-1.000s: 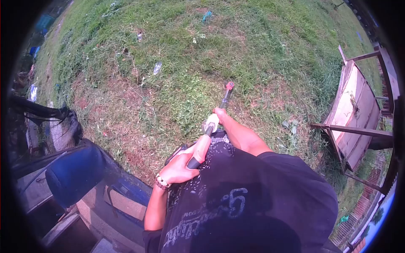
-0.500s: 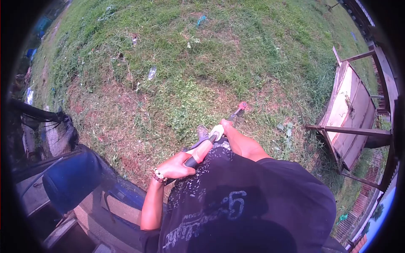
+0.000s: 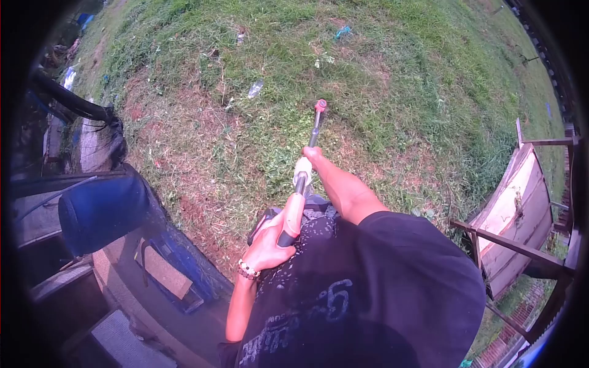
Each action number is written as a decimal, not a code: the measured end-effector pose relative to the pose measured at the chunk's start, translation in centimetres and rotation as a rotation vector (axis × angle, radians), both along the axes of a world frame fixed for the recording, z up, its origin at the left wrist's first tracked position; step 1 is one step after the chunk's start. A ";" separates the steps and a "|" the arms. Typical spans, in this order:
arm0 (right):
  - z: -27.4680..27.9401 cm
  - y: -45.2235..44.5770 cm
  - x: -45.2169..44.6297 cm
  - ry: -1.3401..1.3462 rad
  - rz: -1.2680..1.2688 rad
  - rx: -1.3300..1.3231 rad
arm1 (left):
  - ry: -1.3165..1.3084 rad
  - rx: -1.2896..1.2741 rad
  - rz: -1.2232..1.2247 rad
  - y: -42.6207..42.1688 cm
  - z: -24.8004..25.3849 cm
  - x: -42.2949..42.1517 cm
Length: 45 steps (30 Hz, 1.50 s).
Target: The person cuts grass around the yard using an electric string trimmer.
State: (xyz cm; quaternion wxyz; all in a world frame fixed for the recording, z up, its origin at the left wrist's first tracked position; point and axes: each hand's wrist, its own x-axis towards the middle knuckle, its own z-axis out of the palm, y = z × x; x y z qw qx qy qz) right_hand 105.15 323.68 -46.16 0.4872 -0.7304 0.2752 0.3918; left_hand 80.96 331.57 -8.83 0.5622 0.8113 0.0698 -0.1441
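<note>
Both hands are on a long grass trimmer (image 3: 300,184), with a dark shaft, pinkish rear handle and pale middle piece. My left hand (image 3: 270,244), with a beaded bracelet at its wrist, is wrapped round the rear handle close to my body. Farther along, my right hand (image 3: 311,153) is closed around the front part, its arm stretched forward. A small red head (image 3: 320,105) forms the far end of the trimmer, over cut grass. Its cutting part is too small to make out. Part of my shoe shows behind the handle.
Patchy grass (image 3: 282,80) with dry clippings spreads ahead. A clear plastic scrap (image 3: 255,89) and a teal scrap (image 3: 343,32) lie in it. On the left stands a blue padded seat (image 3: 101,214) among vehicle-like parts; on the right, a wooden frame with boards (image 3: 512,211).
The trimmer's red head has swung left and farther out, and the shaft now points nearly straight ahead. My right hand moved with it. The view has turned, shifting the ground rightward.
</note>
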 end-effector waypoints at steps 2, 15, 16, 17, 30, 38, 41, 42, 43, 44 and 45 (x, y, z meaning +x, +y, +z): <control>-0.8 2.1 0.7 -0.045 0.083 -0.039 | 0.004 0.043 0.061 -0.6 0.0 0.1; 0.0 -0.2 0.0 -0.016 -0.031 -0.046 | 0.047 0.065 -0.040 2.1 -0.8 1.0; 0.8 -1.3 -0.5 0.004 -0.096 -0.033 | 0.041 0.067 -0.090 2.5 -0.8 1.2; 1.5 -2.5 -1.0 0.022 -0.158 -0.021 | 0.033 0.068 -0.137 2.9 -0.8 1.6; 2.6 -10.7 -5.1 0.051 -0.578 -0.166 | 0.288 -0.171 -0.599 8.1 -3.8 7.7; -0.6 -7.8 -3.3 0.060 -0.436 -0.195 | 0.319 -0.100 -0.526 11.8 -5.4 7.0; 1.8 -4.1 -1.5 0.042 -0.338 -0.151 | 0.308 -0.049 -0.449 13.4 -4.5 7.1; 0.6 -3.1 -0.7 0.033 -0.266 -0.174 | 0.300 -0.039 -0.430 13.9 -4.3 7.1; 0.4 -2.0 0.1 0.024 -0.194 -0.197 | 0.292 -0.028 -0.411 14.4 -3.9 7.1; 0.2 -0.5 0.8 -0.003 -0.138 -0.292 | 0.193 -0.020 -0.332 14.8 -3.6 7.1; -1.2 0.7 1.5 -0.011 -0.108 -0.273 | 0.192 -0.007 -0.310 15.3 -3.1 7.2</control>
